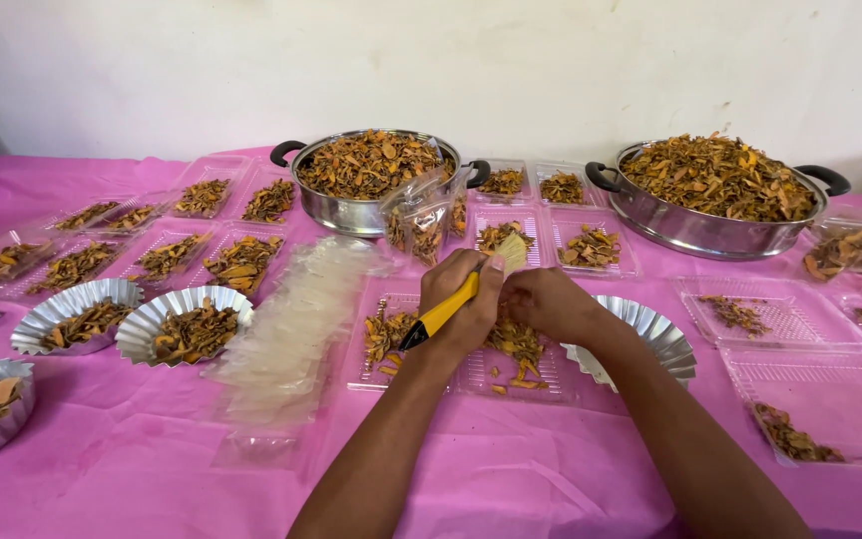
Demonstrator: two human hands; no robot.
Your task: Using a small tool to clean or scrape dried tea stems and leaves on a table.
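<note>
Both hands over clear tray [421, 371]: left hand [466, 304] grips yellow-handled brush [451, 307]; right hand [549, 302] closed, perhaps pinching chips.

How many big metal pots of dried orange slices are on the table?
2. One pot stands at the back centre, just beyond the hands; the other pot stands back right. Both are heaped full. None seems hidden.
</note>
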